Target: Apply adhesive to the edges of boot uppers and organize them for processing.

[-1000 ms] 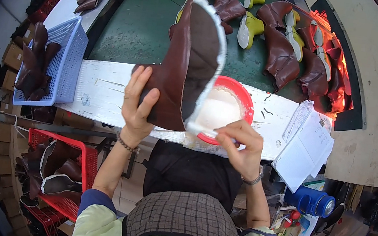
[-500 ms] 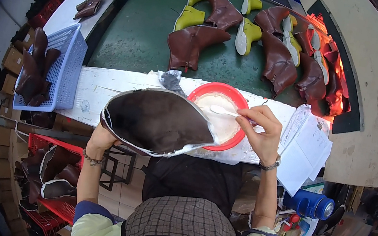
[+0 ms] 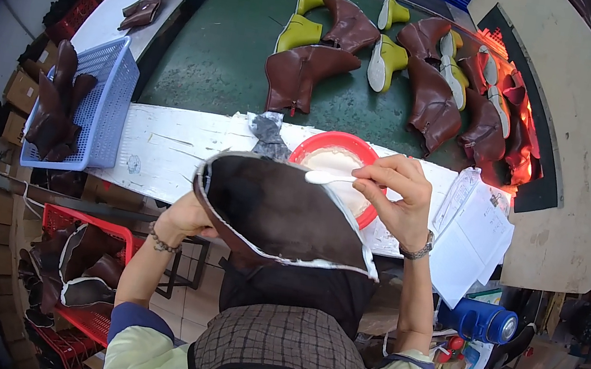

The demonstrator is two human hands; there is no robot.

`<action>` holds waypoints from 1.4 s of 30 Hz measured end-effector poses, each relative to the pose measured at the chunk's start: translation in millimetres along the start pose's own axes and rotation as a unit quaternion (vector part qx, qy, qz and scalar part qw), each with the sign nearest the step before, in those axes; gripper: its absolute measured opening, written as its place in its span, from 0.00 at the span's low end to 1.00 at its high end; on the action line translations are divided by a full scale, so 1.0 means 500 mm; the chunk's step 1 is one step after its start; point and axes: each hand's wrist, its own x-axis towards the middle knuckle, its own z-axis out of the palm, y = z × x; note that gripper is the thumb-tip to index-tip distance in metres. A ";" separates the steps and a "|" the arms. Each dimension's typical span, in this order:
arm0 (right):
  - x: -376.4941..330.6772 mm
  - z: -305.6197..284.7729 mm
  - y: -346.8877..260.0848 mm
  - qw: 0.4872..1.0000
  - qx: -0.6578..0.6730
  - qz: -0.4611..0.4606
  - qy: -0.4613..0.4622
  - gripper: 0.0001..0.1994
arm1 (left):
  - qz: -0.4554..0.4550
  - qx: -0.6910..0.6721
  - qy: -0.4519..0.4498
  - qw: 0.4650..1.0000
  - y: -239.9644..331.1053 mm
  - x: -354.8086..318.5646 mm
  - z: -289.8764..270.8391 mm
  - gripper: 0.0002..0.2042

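Head view: left hand grips the brown boot upper from its left and below. Most of its fingers are hidden behind the leather; they close on the upper, but their spacing can't be told. Upper is held up at the desk's near edge, above the lap, opening facing the camera, white-edged rim showing. Its foot part is mostly out of sight; interior dark, little detail.

Right hand is on the right, palm down, wrist bent inward, thumb and forefinger pinching the handle of a white spoon-like tool. Far handle end is covered by the hand. Tool head overlaps the upper's far rim; contact can't be told.

Red bowl with white paste sits behind, partly blocked by upper and right hand. Grey crumpled item left of bowl, cut off by the upper, material unclear. Both forearms come from the near side, elbows bent, sleeves partly cropped.
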 end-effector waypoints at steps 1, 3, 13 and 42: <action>0.011 -0.001 -0.004 1.000 -0.012 -0.021 -0.010 0.08 | -0.001 0.011 -0.039 0.999 0.000 0.005 0.006 0.15; 0.039 -0.001 -0.011 0.998 -0.004 -0.056 -0.027 0.08 | -0.058 0.023 -0.058 0.996 -0.001 0.010 0.023 0.12; 0.103 -0.005 0.045 0.989 0.042 -0.136 -0.028 0.08 | -0.148 0.003 -0.045 0.988 0.020 0.064 0.072 0.17; -0.250 0.112 0.262 0.854 0.220 0.387 0.269 0.09 | 0.147 -0.302 0.212 0.918 0.260 0.521 -0.297 0.08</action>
